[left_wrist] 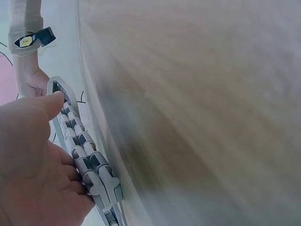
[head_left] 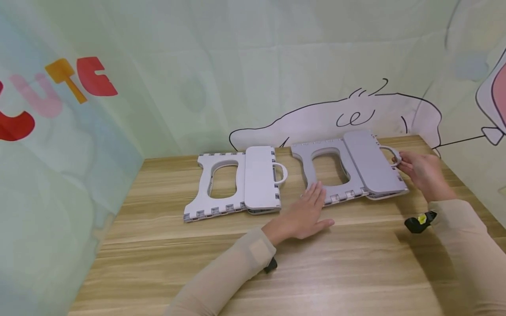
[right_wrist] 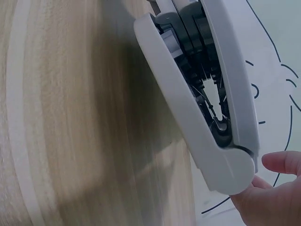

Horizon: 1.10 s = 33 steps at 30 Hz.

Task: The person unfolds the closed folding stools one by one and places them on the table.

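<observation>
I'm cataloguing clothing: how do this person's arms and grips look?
Long beige sleeves cover both arms; left grip and right grip are ungloved. At the cuffs, a black right device bears a yellow mark; the black left device is mostly hidden.

We take this for a small, playfully decorated corner, though we cannot tell whether it belongs to a home, a shop or a studio. We go by the creased, pale green cloth (head_left: 205, 48) that hangs close behind the far edge of the wood-grain worktop (head_left: 336, 272) and along its left edge, meeting by the far left corner. Printed on it we see bright letters (head_left: 95, 77) at the left, a white cartoon figure (head_left: 324, 114) and, beyond the far right corner, a pink balloon-like shape (head_left: 500, 94).
</observation>
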Motion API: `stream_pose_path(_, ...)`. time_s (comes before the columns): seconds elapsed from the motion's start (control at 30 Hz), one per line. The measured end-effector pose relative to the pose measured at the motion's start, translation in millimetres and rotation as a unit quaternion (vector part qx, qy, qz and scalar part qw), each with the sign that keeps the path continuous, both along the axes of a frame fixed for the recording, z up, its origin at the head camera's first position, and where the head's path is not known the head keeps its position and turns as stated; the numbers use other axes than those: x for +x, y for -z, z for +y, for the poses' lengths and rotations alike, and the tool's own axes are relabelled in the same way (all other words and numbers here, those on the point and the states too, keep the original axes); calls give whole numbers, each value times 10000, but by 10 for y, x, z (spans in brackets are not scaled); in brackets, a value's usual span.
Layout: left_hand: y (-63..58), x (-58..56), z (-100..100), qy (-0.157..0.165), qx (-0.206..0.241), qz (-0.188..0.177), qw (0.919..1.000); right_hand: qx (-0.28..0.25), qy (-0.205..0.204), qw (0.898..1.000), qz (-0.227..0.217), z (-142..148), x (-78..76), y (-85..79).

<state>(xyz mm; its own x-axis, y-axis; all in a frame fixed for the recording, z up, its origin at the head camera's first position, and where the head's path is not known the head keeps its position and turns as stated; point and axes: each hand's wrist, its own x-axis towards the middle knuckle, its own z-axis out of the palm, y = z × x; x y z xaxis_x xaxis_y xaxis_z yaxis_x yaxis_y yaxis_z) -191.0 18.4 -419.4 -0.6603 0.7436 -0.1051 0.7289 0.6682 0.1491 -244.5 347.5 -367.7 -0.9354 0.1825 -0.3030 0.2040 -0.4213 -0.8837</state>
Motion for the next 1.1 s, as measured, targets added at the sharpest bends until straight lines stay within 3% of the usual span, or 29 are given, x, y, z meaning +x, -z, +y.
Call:
stream_pose_path(0.5,-33,19,-8,-194,276,-196,9992,135,48,9992,375,-65,31,-122)
stream_pose_path(0.73,-37,15,-32,-188,289,-237,9991,348,192,9979,502,-113,21,-212)
stream_pose_path(1.1,-66,29,-86,-136,686,-429,9966,490,333,9954,758,-200,49,-357)
